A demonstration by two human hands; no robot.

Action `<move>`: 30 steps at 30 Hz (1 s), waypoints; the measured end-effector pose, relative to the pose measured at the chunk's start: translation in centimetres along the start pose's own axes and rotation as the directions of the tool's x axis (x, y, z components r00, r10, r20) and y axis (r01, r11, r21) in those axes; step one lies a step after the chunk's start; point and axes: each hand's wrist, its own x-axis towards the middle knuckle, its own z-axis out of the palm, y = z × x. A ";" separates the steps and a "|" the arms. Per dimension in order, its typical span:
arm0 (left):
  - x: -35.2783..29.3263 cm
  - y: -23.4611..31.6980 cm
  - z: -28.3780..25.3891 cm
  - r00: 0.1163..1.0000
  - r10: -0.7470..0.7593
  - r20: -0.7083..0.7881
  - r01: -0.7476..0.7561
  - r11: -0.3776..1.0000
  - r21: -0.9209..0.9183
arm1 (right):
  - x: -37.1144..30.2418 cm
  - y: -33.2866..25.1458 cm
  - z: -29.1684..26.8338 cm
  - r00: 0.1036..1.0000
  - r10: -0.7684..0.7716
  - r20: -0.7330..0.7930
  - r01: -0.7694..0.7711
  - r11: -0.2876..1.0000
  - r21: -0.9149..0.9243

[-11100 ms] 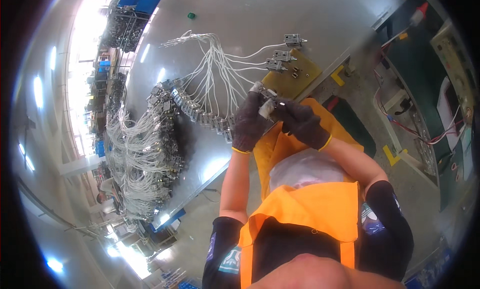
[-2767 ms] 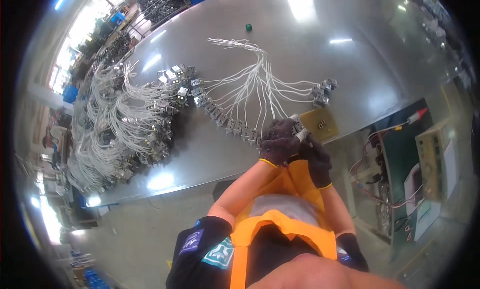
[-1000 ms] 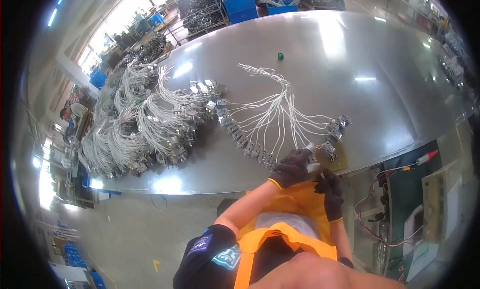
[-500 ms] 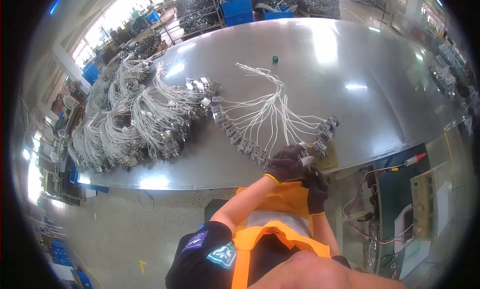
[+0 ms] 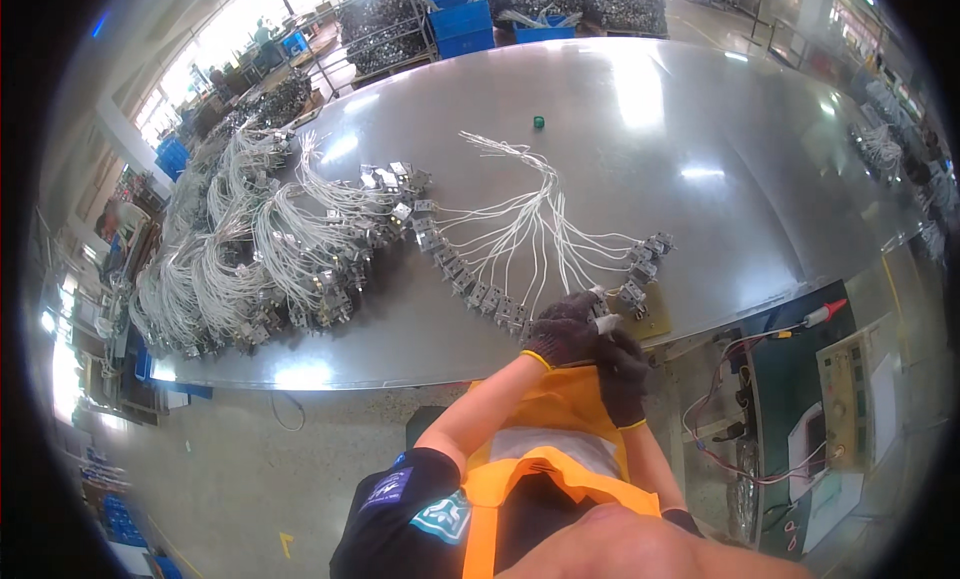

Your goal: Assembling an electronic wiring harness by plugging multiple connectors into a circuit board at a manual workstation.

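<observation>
My left hand [image 5: 565, 329], in a dark knit glove with a yellow cuff, is closed on a small metal part [image 5: 599, 308] with white wire at the table's near edge. Close against it, my right hand [image 5: 622, 377], gloved alike, has its fingers bent under a short white piece [image 5: 607, 324]; what they grip is hidden. A fan of white wires [image 5: 545, 204] spreads over the table, gathered at its far end. Small grey metal parts [image 5: 463, 275] hang on the wire ends in a curved row, with several more [image 5: 645, 264] to the right of my hands.
A big heap of white wire bundles with metal parts [image 5: 265, 239] covers the left of the shiny metal table [image 5: 720, 229]. A small green cap [image 5: 538, 123] stands farther back. A brass-coloured plate [image 5: 652, 314] lies beside my hands. Right of me are an instrument box [image 5: 848, 404] and a red-tipped lead [image 5: 826, 312].
My right hand has moved up and a little left, closer to my left hand. The left hand keeps its hold; the whole view has shifted slightly.
</observation>
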 end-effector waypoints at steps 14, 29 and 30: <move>0.2 0.4 -0.3 0.997 -0.050 0.062 0.051 0.999 -0.008 | 1.4 0.4 -1.1 0.993 -0.062 0.099 0.072 0.992 -0.103; -0.2 1.3 -1.3 0.990 -0.009 0.144 0.008 1.000 0.007 | -1.1 2.4 1.4 0.437 0.610 0.661 -0.701 -0.230 0.675; -0.4 0.9 -1.1 0.989 -0.031 0.146 0.031 0.999 -0.004 | -0.9 1.7 1.6 0.586 0.684 0.434 -0.716 0.186 0.672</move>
